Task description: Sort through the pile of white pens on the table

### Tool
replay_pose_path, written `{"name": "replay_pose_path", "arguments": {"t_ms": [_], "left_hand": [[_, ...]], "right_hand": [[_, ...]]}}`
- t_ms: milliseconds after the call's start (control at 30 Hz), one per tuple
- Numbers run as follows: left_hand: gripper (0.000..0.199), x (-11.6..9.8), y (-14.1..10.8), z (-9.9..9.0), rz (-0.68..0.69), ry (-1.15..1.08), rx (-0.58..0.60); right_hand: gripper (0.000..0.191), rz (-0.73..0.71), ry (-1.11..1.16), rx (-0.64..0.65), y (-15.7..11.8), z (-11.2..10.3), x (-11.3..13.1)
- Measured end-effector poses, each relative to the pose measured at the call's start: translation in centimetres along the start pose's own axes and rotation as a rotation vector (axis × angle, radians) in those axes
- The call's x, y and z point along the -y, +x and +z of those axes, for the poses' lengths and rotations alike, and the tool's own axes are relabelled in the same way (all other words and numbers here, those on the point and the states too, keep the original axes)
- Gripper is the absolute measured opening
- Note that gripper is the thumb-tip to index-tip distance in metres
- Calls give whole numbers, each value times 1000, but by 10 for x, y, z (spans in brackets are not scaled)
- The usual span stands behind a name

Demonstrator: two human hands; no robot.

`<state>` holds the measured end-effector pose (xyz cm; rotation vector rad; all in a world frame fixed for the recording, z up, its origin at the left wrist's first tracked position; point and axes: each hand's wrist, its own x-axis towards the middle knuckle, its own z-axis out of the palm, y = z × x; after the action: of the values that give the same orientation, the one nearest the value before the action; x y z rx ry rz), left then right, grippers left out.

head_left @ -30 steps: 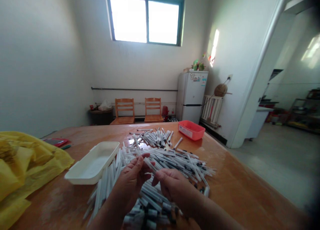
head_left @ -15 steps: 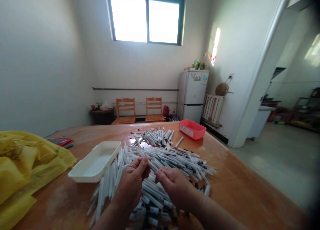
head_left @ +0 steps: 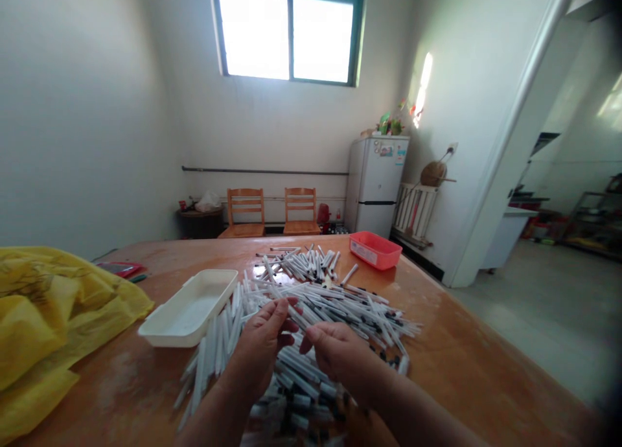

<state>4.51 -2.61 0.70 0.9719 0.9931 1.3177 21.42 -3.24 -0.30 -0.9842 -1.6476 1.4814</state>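
The left hand (head_left: 262, 337) and right hand (head_left: 337, 350) are close together over a shiny brown wooden desk (head_left: 476, 376). Between them is 1 thin, whitish plastic pen (head_left: 297, 317). The left grip pinches its far part, and the right grip pinches its near end. A big messy pile of white pens with black bits (head_left: 340, 304) lies around and under them. A long cream plastic tray (head_left: 197, 308) sits left of the pile, near a crumpled yellow plastic bag (head_left: 68, 311).

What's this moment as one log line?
left hand: at pen; right hand: pinching pen; pens: heaped on table; white tray: beside pens
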Motion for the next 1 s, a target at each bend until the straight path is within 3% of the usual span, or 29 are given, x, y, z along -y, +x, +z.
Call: {"name": "replay_pose_path", "arguments": {"t_ms": [67, 133, 333, 500, 633, 733, 800, 933, 1000], "left_hand": [[37, -3, 0, -2, 2, -13, 74], [34, -3, 1, -4, 17, 1, 76], [39, 6, 4, -1, 70, 127, -90], [45, 10, 5, 5, 89, 168, -213], [46, 13, 6, 4, 80, 181, -283], [45, 12, 6, 0, 56, 196, -240], [43, 9, 6, -4, 35, 200, -153], [39, -1, 2, -9, 41, 101, 55], [37, -5, 1, -10, 53, 44, 128]], "right_hand": [[41, 89, 213, 122, 0, -3, 0], [41, 98, 196, 135, 0, -5, 2], [40, -230, -643, -170, -3, -6, 7], [39, -224, -1119, -287, -9, 1, 14], [34, -205, -1210, -329, -11, 9, 17], [34, -205, -1009, -298, -9, 8, 13], [36, -173, -689, -211, -5, 5, 8], [39, 43, 73, 42, -1, -3, 3], [39, 96, 308, 143, -2, -6, 3]]}}
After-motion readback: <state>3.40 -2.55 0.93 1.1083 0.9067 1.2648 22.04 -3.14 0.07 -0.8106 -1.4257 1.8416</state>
